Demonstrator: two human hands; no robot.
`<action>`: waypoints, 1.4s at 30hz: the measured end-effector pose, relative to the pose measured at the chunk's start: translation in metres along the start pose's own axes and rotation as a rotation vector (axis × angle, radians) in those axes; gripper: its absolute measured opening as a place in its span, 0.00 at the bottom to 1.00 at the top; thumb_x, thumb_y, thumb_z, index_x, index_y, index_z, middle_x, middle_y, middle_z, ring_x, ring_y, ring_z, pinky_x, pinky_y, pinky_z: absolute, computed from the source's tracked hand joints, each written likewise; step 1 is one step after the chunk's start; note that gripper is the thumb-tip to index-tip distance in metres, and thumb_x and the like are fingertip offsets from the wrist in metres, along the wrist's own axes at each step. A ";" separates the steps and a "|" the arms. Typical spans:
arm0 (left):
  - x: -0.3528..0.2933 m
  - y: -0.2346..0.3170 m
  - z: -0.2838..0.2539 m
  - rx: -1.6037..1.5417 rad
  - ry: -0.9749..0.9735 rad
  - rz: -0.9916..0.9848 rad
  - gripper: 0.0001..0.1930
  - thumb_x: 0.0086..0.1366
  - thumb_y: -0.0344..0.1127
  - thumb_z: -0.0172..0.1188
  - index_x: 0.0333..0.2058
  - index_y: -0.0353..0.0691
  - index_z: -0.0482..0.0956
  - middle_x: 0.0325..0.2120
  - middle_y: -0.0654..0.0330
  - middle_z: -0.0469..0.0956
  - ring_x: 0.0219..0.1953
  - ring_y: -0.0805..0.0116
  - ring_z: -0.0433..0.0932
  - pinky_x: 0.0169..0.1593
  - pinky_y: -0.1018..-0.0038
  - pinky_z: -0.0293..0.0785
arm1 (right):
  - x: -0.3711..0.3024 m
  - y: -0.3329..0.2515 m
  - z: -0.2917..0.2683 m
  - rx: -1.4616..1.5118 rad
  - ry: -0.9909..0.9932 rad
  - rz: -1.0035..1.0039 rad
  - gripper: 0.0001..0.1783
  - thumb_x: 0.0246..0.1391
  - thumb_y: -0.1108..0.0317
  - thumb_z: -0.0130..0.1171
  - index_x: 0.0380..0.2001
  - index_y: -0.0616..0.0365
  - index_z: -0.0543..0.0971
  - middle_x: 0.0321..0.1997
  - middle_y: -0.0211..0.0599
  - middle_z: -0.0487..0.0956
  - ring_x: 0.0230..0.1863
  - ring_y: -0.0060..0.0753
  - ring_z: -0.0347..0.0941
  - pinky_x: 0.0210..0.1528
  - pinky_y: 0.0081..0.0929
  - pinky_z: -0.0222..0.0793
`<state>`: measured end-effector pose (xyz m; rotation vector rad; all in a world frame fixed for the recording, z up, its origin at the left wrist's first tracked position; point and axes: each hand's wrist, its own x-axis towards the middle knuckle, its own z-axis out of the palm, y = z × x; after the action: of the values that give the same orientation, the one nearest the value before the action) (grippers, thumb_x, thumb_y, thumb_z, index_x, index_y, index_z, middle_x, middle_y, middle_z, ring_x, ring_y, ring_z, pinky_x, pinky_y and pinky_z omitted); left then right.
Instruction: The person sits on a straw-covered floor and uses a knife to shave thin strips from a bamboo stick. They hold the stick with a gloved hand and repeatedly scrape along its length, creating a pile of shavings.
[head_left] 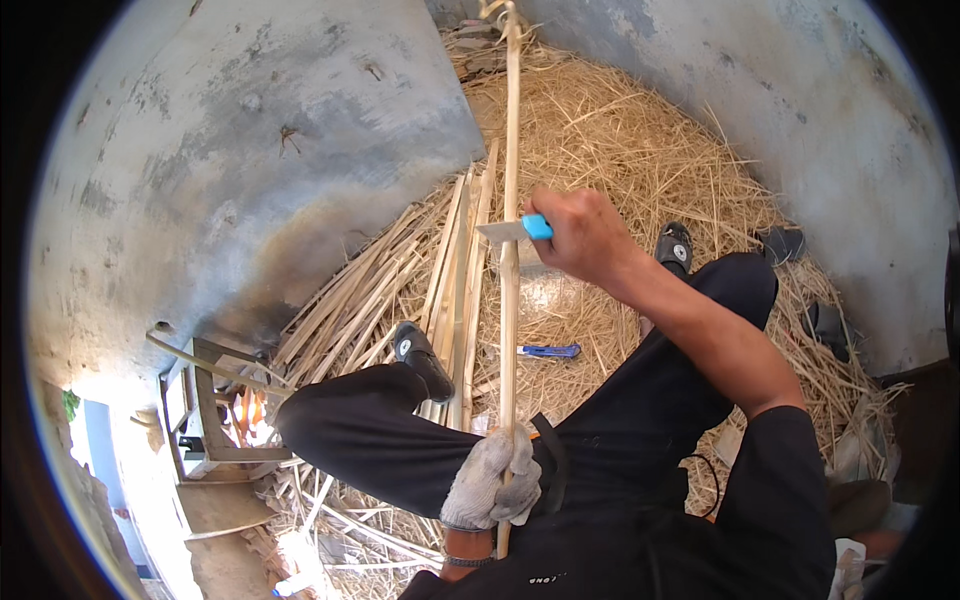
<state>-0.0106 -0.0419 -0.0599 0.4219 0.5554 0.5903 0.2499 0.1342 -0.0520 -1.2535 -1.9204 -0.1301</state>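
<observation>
A long pale strip, seemingly split bamboo, runs from my lap away toward the far wall, with a curled shaving at its far end. My left hand, in a grey knit glove, is closed round the strip's near end. Bare and closed, my right hand grips the blue handle of a knife. The knife's flat blade lies across the strip, pointing left. Whether its edge bites into the strip cannot be made out.
Many split strips lie left of my shoe. A blue utility knife rests between my legs. Shavings cover the floor up to the grey walls. A wooden frame stands at the left.
</observation>
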 end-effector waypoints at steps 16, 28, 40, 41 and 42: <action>-0.010 -0.011 -0.012 -0.103 -0.007 -0.087 0.23 0.76 0.58 0.40 0.29 0.45 0.64 0.07 0.69 0.57 0.04 0.78 0.54 0.09 0.77 0.55 | 0.027 0.041 0.012 -0.216 -0.062 0.265 0.09 0.60 0.71 0.55 0.25 0.59 0.75 0.13 0.32 0.73 0.11 0.28 0.70 0.11 0.27 0.63; -0.018 -0.017 0.001 0.065 0.079 -0.107 0.24 0.76 0.57 0.40 0.28 0.45 0.64 0.06 0.69 0.57 0.04 0.80 0.53 0.08 0.78 0.53 | 0.058 0.082 -0.016 -0.055 0.069 0.516 0.14 0.58 0.65 0.59 0.22 0.61 0.76 0.12 0.38 0.71 0.11 0.31 0.64 0.16 0.35 0.62; -0.015 0.023 0.017 0.191 0.217 -0.077 0.17 0.77 0.48 0.44 0.33 0.43 0.69 0.09 0.67 0.59 0.04 0.76 0.56 0.10 0.77 0.58 | 0.004 -0.002 -0.002 0.187 -0.133 -0.037 0.08 0.51 0.67 0.62 0.26 0.61 0.76 0.13 0.44 0.73 0.14 0.45 0.71 0.20 0.41 0.66; -0.017 0.022 0.019 0.178 0.202 -0.069 0.15 0.77 0.45 0.44 0.35 0.42 0.70 0.09 0.66 0.60 0.05 0.76 0.56 0.11 0.77 0.60 | 0.000 -0.002 0.001 0.192 -0.124 -0.033 0.06 0.49 0.70 0.62 0.26 0.60 0.76 0.14 0.44 0.75 0.16 0.47 0.74 0.21 0.40 0.69; -0.018 0.025 0.024 0.246 0.254 -0.073 0.15 0.77 0.45 0.45 0.35 0.41 0.70 0.09 0.66 0.60 0.05 0.76 0.57 0.11 0.77 0.61 | 0.000 0.000 0.003 0.141 -0.122 -0.019 0.06 0.48 0.70 0.62 0.26 0.60 0.76 0.14 0.44 0.75 0.16 0.47 0.75 0.21 0.40 0.69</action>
<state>-0.0186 -0.0391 -0.0222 0.5603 0.8890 0.5095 0.2481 0.1355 -0.0537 -1.1729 -2.0086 0.0728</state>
